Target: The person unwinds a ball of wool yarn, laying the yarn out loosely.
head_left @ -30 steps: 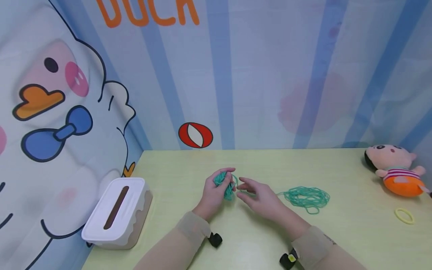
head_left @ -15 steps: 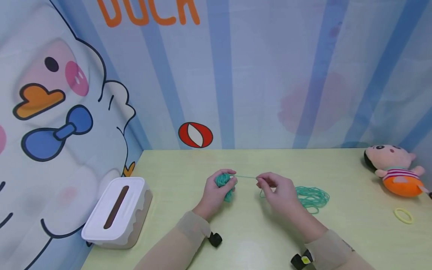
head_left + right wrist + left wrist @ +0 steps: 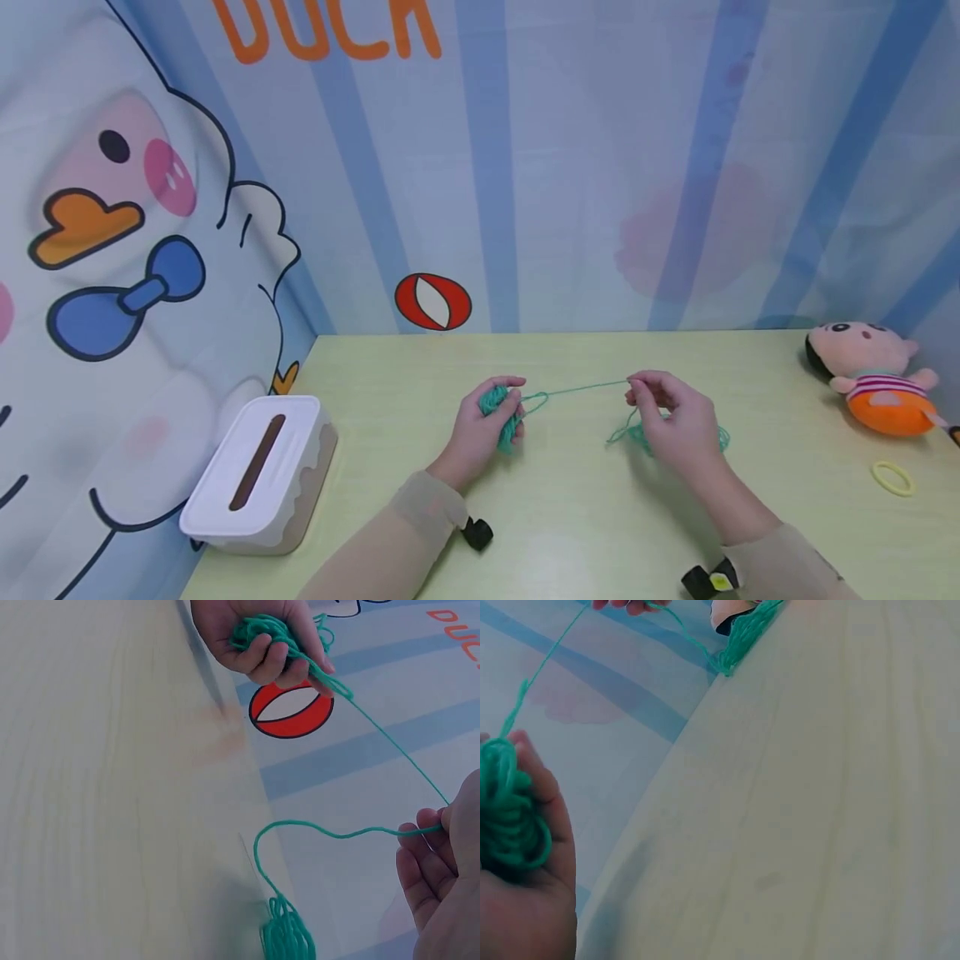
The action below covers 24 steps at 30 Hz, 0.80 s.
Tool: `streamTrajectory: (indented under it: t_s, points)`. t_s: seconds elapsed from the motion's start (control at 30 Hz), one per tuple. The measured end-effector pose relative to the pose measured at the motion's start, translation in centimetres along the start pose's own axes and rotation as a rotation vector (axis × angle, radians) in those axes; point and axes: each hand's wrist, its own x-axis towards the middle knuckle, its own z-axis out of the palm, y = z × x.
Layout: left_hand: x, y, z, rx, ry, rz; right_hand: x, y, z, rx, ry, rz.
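Observation:
My left hand (image 3: 475,429) grips a bundle of green yarn (image 3: 493,400), its fingers curled round the strands. In the left wrist view the same bundle (image 3: 510,810) shows as thick loops against the palm. Off to the right, my right hand (image 3: 678,425) pinches a single strand (image 3: 585,387) between thumb and forefinger. That strand runs taut to the bundle, with a small loop beside the left fingers. From the right fingers the yarn hangs slack to a loose pile (image 3: 289,934) on the table, partly hidden behind the right hand in the head view.
A white lidded box (image 3: 258,467) with a slot stands at the table's left edge. At the far right lie a plush doll (image 3: 885,392) and a yellow ring (image 3: 892,478). A printed cloth (image 3: 570,167) rises behind the table (image 3: 570,517).
My right hand has taken the strand between its fingertips and moved right, away from the left hand, drawing the yarn out longer. My left hand stays nearly in place with the bundle.

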Motion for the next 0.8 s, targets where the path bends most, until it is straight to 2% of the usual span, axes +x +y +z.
streamTrajectory:
  t_s: [0.13,0.27,0.6,0.8]
  points:
    - [-0.1,0.2,0.0,0.068,0.047,0.01,-0.4,0.7,-1.1,-0.04,0.006,0.025]
    - [-0.1,0.3,-0.1,0.083,0.063,0.032,-0.7,1.5,-2.3,-0.075,0.029,0.041]
    - [-0.2,0.5,0.0,0.069,0.06,0.033,-1.1,3.7,-5.7,-0.164,0.054,0.109]
    - [-0.3,0.5,0.1,0.043,0.098,0.064,-1.2,5.2,-7.4,-0.25,0.01,0.186]
